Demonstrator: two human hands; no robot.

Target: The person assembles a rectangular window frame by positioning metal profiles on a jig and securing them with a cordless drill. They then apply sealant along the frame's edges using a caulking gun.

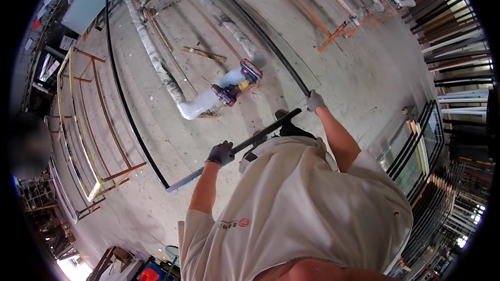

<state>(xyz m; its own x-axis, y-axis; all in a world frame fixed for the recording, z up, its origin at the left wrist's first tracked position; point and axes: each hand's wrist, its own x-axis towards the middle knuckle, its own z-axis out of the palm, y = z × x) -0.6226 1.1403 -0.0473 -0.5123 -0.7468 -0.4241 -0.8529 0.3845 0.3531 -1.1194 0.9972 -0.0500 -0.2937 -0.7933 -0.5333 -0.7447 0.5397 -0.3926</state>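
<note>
A large black frame (116, 80) stretches away in front of me. My left hand (221, 154), in a dark glove, is closed round its near bar (265, 132). My right hand (314, 101), in a grey glove, is closed at the near end of the long right bar (276, 53). A small gap shows between that end and the near bar's right end. Thin lines beside the right bar look like a glass pane's edge. Within the frame's outline lies a cordless drill (229, 92) with a yellow-and-black middle and a battery pack (251, 71), on or above a wrapped support.
Plastic-wrapped rack arms (151, 41) run beneath the frame, with a wooden strip (204, 54) between them. A yellow-edged rack (78, 125) stands left, an orange rack (328, 35) at far right. Framed panes (416, 145) lean on my right, near stacked profiles (461, 62).
</note>
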